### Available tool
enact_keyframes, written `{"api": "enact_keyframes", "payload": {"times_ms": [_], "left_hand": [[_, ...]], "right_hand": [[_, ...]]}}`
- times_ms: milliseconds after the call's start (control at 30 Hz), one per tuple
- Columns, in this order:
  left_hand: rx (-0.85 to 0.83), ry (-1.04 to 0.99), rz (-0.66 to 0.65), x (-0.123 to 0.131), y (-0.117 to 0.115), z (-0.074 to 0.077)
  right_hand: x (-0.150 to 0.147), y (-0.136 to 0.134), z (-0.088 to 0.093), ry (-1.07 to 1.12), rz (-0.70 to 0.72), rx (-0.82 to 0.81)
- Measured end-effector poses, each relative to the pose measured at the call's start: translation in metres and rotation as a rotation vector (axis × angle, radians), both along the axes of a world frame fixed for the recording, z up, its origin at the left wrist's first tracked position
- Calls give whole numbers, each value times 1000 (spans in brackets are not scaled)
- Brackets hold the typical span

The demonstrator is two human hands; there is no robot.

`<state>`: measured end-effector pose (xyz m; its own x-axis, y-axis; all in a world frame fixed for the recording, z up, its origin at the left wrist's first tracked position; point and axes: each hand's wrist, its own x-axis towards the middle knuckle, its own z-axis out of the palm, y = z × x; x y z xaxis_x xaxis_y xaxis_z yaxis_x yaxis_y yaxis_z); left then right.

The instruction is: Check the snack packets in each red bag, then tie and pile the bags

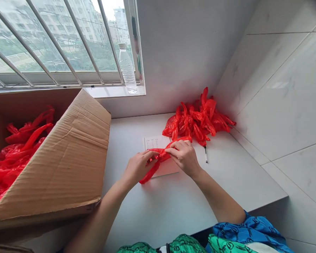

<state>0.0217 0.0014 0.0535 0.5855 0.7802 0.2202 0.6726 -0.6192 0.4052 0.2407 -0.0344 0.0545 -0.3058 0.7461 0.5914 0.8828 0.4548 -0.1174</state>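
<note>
A red plastic bag (157, 168), twisted into a strip, is stretched between my two hands above the white table. My left hand (141, 165) pinches it from the left, fingers curled round the twisted part. From the right, my right hand (183, 153) pinches the same bag near its middle, where it looks bunched or knotted. One end hangs down below my left hand, and another runs up past my right fingers. Beneath the bag lies a sheet of paper or notebook (154, 141) with handwriting, partly covered by bag and hands.
Several tied red bags (197, 119) are heaped against the wall, a pen (205, 154) beside them. On the left stands an open cardboard box (65, 161) holding more red bags (18, 151). A clear water bottle (127, 70) stands on the windowsill. Tiled wall bounds the right.
</note>
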Motion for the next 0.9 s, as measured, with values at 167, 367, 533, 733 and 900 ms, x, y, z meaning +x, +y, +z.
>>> {"api": "enact_keyframes", "payload": {"times_ms": [167,367,533,733,900], "left_hand": [[-51,-102,74,14,-10,-4],[-25,-224,202,-8,1,1],[-28,-245,307,-28,4,-2],[108,-190,227,-11,-11,2],[227,-99,79,2,-12,0]], "right_hand": [[1,-1,-4,113,52,-101],[26,6,-7,170,27,-98],[45,7,-6,165,-50,-108],[30,0,-2,216,10,-184],[12,-7,0,211,29,-160]]}}
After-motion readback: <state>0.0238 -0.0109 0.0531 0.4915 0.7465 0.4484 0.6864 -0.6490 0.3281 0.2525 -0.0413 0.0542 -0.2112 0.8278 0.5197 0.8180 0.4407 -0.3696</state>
